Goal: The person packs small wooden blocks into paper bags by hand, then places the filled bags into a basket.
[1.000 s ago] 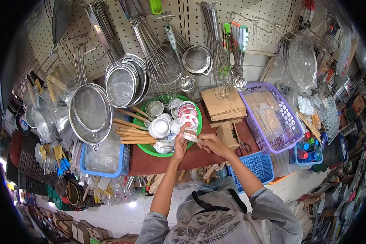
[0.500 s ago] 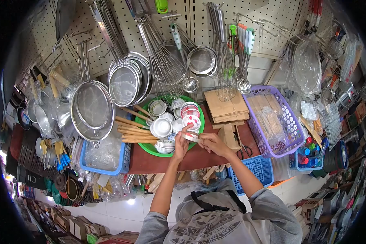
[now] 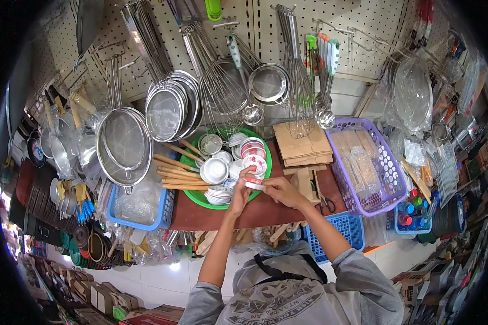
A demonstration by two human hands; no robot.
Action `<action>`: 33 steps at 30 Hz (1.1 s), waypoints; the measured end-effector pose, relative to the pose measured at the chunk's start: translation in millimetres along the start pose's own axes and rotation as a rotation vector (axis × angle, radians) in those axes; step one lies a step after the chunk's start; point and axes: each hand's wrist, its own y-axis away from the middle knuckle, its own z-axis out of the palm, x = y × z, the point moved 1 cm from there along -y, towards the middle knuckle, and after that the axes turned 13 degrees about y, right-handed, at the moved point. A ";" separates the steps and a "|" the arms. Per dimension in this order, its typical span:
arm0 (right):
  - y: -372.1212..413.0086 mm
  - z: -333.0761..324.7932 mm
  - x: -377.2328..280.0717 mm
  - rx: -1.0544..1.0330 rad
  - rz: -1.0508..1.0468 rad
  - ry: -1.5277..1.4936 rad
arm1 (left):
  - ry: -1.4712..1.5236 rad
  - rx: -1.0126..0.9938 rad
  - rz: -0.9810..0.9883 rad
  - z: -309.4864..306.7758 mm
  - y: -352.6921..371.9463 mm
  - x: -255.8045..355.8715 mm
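Observation:
Between my two hands is a small white ring-shaped roll with a pinkish-red inside [image 3: 254,185], perhaps tape. My left hand [image 3: 239,194] has its fingers closed round the left side of it. On the right side, my right hand [image 3: 282,192] pinches its edge. Just beyond my hands stands a green basin [image 3: 196,200] holding small white bowls [image 3: 214,170], some with a red pattern, and several wooden-handled tools [image 3: 180,177].
Brown cardboard sheets [image 3: 301,142] and scissors [image 3: 326,203] lie right of the basin. Farther right is a purple basket [image 3: 394,201]; a blue basket [image 3: 162,216] sits at left. Whisks [image 3: 300,103] and strainers [image 3: 123,142] hang in front.
The roll has tilted in my hands, showing more of its pinkish-red part. My right hand has shifted slightly left. The whole view has moved a little.

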 end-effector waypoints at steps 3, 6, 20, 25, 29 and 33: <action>0.9 1.2 -5.0 0.018 0.048 0.018 | -0.106 0.036 0.045 -1.4 -0.3 -5.5; -2.4 3.5 2.0 0.035 -0.004 -0.083 | -0.037 0.056 -0.001 -6.6 -1.2 -3.7; -3.9 5.0 1.4 -0.020 -0.036 -0.034 | 0.007 0.082 0.006 -4.2 0.0 -2.2; 0.9 7.8 2.7 0.009 -0.059 -0.011 | 0.086 -0.003 -0.026 1.9 2.0 2.9; 4.6 10.7 3.4 0.062 0.043 0.021 | -0.133 0.053 0.067 -6.2 -0.6 -9.3; 7.4 9.3 -5.6 0.039 0.012 -0.076 | -0.015 0.033 -0.005 -5.4 -0.4 -3.3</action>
